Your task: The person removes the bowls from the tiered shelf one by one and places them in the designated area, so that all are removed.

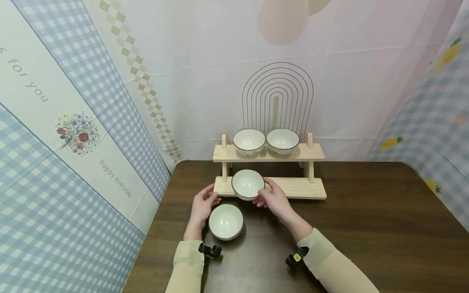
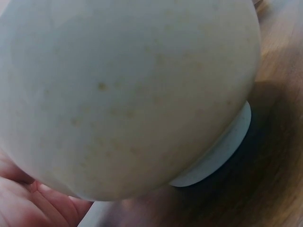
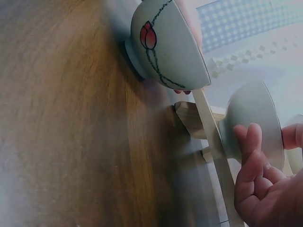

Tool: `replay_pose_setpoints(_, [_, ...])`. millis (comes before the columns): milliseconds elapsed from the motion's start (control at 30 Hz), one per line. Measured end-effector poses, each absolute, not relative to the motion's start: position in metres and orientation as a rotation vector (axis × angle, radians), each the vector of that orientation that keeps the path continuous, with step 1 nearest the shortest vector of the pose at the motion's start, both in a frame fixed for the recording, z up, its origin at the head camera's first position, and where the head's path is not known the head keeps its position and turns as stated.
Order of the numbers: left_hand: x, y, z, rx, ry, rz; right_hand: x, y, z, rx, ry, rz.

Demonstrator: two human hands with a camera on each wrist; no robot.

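Observation:
My right hand grips the right rim of a white bowl, thumb at the rim and fingers around its outer side. That bowl is at the left part of the wooden rack's lower shelf. In the right wrist view, the fingers lie against its side. A second white bowl, with a red tulip painted on its outside in the right wrist view, stands upright on the table. My left hand is just beyond it, fingers loosely bent by the lower shelf's left corner. In the left wrist view this bowl hides most of that hand.
Two more white bowls, a left one and a right one, stand side by side on the rack's upper shelf. The brown wooden table extends to both sides. A patterned cloth hangs behind the rack.

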State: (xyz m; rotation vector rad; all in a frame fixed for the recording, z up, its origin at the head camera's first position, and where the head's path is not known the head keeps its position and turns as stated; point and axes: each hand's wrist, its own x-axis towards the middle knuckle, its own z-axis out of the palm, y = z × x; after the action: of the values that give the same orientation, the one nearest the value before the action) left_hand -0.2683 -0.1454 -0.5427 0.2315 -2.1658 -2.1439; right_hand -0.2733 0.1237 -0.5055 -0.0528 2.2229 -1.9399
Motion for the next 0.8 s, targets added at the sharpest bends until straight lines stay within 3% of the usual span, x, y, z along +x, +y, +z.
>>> replay_pose_setpoints(800, [-0.268, -0.147, -0.549, 0.243, -2.151, -2.132, -0.241, 0.181, -0.518, -0.053, 2.060, -2.014])
